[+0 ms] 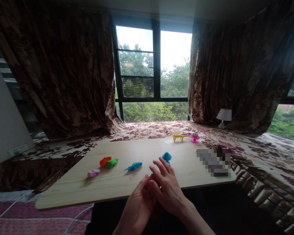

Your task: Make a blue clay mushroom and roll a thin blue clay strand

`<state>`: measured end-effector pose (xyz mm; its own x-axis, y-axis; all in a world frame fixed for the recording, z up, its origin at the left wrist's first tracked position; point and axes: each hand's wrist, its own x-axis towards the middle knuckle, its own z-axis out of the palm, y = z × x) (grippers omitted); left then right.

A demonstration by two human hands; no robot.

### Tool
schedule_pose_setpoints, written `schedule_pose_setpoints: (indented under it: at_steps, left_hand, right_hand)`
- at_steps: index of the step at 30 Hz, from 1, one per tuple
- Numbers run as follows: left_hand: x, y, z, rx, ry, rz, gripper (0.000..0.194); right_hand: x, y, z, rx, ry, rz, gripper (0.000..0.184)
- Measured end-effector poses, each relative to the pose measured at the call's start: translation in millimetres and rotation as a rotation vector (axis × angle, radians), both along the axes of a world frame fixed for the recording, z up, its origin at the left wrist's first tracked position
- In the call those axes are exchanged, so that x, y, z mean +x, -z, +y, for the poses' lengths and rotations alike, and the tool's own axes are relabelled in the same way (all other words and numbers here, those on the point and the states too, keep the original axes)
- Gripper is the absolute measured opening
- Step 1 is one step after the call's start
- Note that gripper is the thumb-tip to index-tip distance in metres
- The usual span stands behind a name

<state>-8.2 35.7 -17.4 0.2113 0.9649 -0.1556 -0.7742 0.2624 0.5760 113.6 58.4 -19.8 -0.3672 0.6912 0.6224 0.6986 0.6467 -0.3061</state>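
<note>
My hands are together above the near edge of the board. Palm up and cupped, my left hand [142, 195] lies underneath. My right hand [166, 182] is laid across it with the fingers stretched out. Between them peeks a small bit of blue modelling clay [152, 175], mostly hidden by the fingers. Just beyond my right fingertips stands a blue mushroom-like clay figure [166, 157]. To the left is a flat blue clay piece [134, 166] with a pointed end.
Orange [105, 161], green [112, 163] and pink clay lumps [93, 173] lie on the left of the wooden board [71, 186]. At its far edge stand a yellow legged clay figure [178, 137] and a magenta clay piece [195, 138]. A blurred-out item [214, 162] sits on the right.
</note>
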Motion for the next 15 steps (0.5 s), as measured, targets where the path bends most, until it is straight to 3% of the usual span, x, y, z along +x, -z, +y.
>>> schedule_pose_setpoints:
  at_steps: [5, 11, 15]
  left_hand:
    - [0.6, 12.6, 5.5, -0.022, -0.064, 0.066, 0.022]
    - [1.4, 15.3, 8.2, -0.044, -0.066, 0.098, 0.023]
    - [0.5, 17.5, 10.2, -0.086, -0.079, 0.096, 0.014]
  right_hand:
    - [-0.8, 0.8, -4.5, -0.027, -0.059, 0.024, 0.050]
    - [-0.8, 2.4, -3.6, -0.039, -0.098, 0.069, 0.050]
    - [7.2, 0.0, -3.5, -0.046, -0.111, 0.147, 0.055]
